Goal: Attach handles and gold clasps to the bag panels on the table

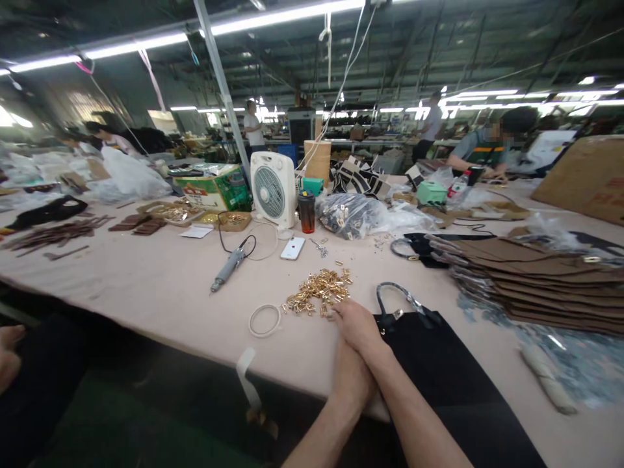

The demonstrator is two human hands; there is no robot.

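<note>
My right hand (358, 325) reaches to the near edge of a pile of small gold metal fittings (319, 289). Its fingers are bent together in a pinch, and what lies between them is too small to make out. Below and partly behind it is my left hand (351, 370), its fingers hidden by the right hand and wrist. A black handbag (439, 364) lies flat just right of my hands, its dark loop handle (390, 289) standing towards the pile. Left of the pile rests a white ring-shaped roll (264, 320).
An electric screwdriver (228, 268), a white phone (292, 248), a white fan (273, 188) and a tumbler (307, 211) stand or lie beyond. Brown bag panels (550, 273) are stacked at right. Parts trays (170, 211) sit back left. A co-worker (487, 149) works across the table.
</note>
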